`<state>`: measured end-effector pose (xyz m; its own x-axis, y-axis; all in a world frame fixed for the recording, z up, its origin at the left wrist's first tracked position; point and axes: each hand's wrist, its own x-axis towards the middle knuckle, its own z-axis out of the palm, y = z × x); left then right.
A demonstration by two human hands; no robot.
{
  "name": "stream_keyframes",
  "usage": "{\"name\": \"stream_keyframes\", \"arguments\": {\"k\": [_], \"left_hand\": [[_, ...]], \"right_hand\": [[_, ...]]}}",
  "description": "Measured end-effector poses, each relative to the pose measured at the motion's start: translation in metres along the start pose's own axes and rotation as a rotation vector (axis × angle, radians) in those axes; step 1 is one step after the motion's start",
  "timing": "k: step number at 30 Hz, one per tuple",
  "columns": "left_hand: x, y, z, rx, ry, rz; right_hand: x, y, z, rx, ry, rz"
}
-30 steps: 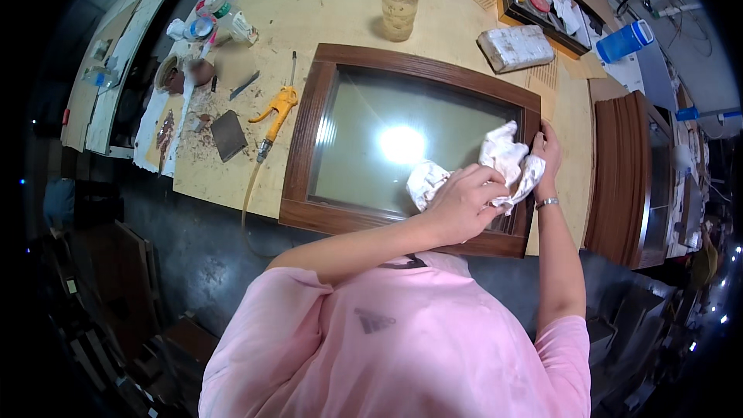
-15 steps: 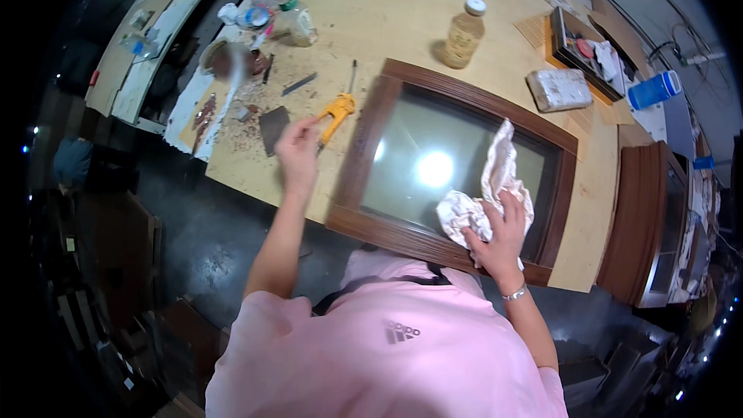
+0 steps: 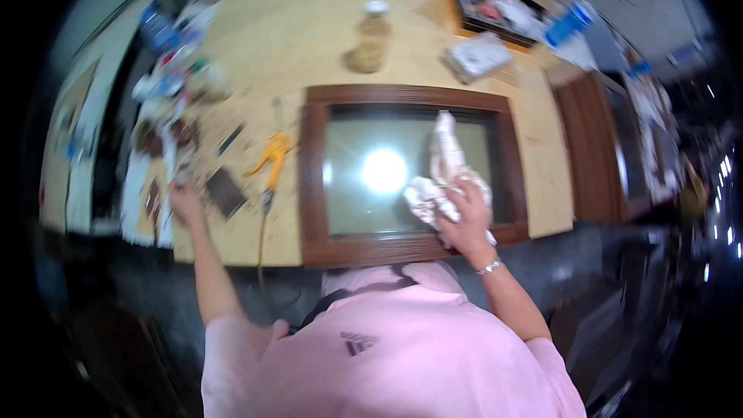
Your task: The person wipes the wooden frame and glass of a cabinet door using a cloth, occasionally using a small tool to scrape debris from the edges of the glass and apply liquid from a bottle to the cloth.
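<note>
A wooden-framed glass panel [image 3: 316, 178] lies flat on the workbench before me. My right hand [image 3: 464, 213] has its fingers bent over a crumpled white cloth [image 3: 445, 147] on the glass, near the frame's lower right corner. At the bench's left side, my left hand [image 3: 187, 203] reaches to a small greyish piece [image 3: 182, 176]. Its fingers look pinched there, but blur hides what they hold. A dark flat rectangular sheet [image 3: 225, 191] lies to the right of that hand. Between sheet and frame rests a yellow trigger-handled tool [image 3: 275, 156] with a cord.
A bottle of yellowish liquid [image 3: 372, 42] stands beyond the frame. At the far right are a wrapped block [image 3: 478, 56], an open box [image 3: 464, 4] of odds and ends and a blue bottle [image 3: 569, 25]. Reddish-brown debris and several plastic bottles crowd the left side.
My left hand has moved left, from beside the yellow tool to the small greyish piece. My right hand stays on the cloth. The whole view has turned, so the frame now looks squarer.
</note>
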<state>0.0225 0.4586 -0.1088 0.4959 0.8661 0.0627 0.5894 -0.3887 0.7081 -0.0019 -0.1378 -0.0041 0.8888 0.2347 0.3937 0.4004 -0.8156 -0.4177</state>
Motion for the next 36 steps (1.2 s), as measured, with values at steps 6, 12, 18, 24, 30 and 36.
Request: {"name": "stream_keyframes", "arguments": {"k": [6,12,18,24,30,36], "left_hand": [[-0.106,0.166,0.024,-0.862,-0.457,0.173],[-0.266,0.291,0.088,-1.051,-1.346,-0.013],[-0.365,0.337,0.174,-0.816,-1.338,0.389],[-0.403,0.385,0.209,-0.566,-0.914,0.903],[-0.41,0.402,0.218,-0.336,-0.706,1.315],[-0.407,0.399,0.199,-0.397,-0.829,1.266]], "right_hand": [[-0.018,-0.034,-0.035,0.234,0.096,0.206],[-0.046,0.007,-0.091,0.155,0.404,0.37],[-0.082,0.057,-0.125,0.074,0.518,0.515],[-0.11,0.079,-0.117,0.091,0.45,0.554],[-0.111,0.084,-0.106,0.026,0.318,0.537],[-0.11,0.086,-0.104,0.047,0.323,0.54]]}}
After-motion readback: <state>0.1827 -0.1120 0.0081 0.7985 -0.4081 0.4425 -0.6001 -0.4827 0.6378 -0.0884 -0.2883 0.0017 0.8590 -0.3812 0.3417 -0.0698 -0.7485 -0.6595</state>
